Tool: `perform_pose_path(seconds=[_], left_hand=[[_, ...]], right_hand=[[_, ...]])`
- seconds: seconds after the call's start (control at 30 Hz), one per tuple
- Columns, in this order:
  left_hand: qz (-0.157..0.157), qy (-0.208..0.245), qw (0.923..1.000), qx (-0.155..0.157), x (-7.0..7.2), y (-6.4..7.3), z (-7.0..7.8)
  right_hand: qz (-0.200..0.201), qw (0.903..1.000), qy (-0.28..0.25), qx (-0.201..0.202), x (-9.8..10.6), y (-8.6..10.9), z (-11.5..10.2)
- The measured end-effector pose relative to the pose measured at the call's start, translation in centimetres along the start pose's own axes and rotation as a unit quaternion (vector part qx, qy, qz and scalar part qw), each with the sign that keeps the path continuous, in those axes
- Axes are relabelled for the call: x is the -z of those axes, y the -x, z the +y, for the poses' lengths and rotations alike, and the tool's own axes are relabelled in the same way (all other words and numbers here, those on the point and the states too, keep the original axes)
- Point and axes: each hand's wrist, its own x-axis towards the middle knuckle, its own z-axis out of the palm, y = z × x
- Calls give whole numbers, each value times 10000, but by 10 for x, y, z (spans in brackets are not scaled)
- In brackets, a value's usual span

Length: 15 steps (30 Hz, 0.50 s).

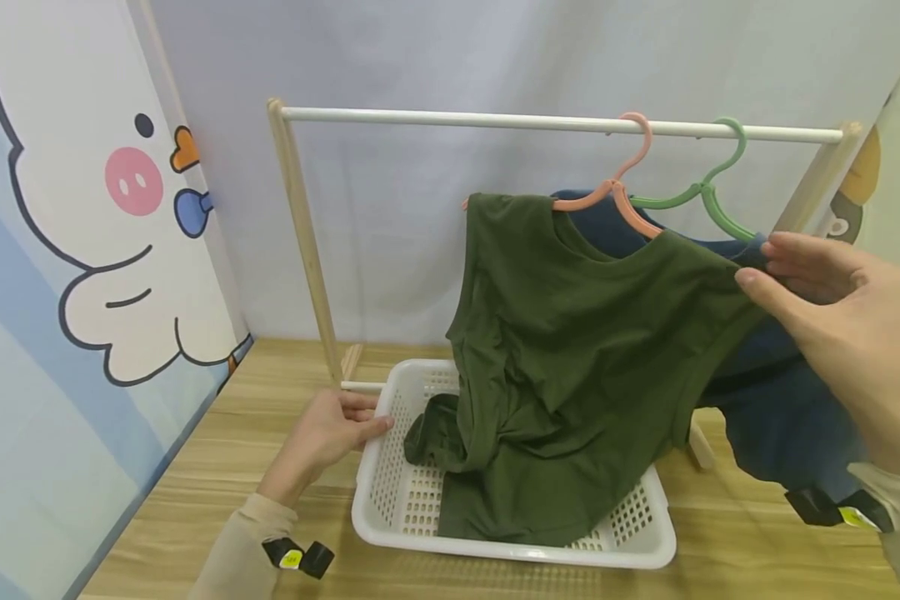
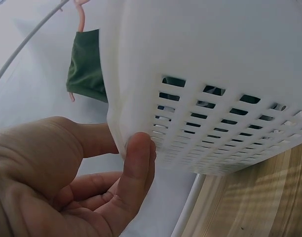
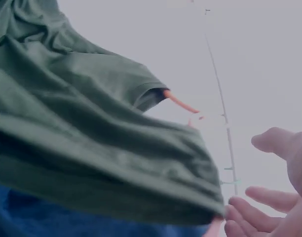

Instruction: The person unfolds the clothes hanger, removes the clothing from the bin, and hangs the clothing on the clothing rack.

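Observation:
A dark green sleeveless top (image 1: 570, 358) hangs on an orange hanger (image 1: 632, 215), which is hooked over the white rail (image 1: 450, 118). Its lower part drapes into a white perforated basket (image 1: 495, 552). My left hand (image 1: 326, 437) pinches the basket's left rim; the left wrist view shows fingertips (image 2: 136, 163) against the outer wall. Beside the top's right shoulder is my right hand (image 1: 862, 325), its thumb and fingers spread apart. In the right wrist view, fingertips (image 3: 237, 207) lie close to the shoulder edge; whether they touch it I cannot tell.
Behind the green top, a dark blue garment (image 1: 787, 408) hangs on a green hanger (image 1: 723, 217). Wooden posts (image 1: 303, 242) hold up the rack on a wood-grain table (image 1: 217, 467). A cartoon-printed panel (image 1: 67, 275) stands at left.

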Motion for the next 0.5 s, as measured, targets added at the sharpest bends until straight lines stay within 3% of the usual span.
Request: perform_pose_path(seconds=[0.13, 0.27, 0.43, 0.5], left_hand=[[-38, 40, 10000, 30, 0, 0, 1], [-46, 28, 10000, 79, 0, 0, 1], [-73, 5, 9999, 86, 1, 0, 2], [-68, 1, 9999, 114, 0, 0, 2]], right_hand=[[525, 9975, -406, 241, -3, 1, -17], [657, 9890, -1153, 655, -17, 4, -35], [111, 9765, -1864, 1080, -44, 6, -45], [-300, 9772, -1756, 1152, -56, 8, -45]])
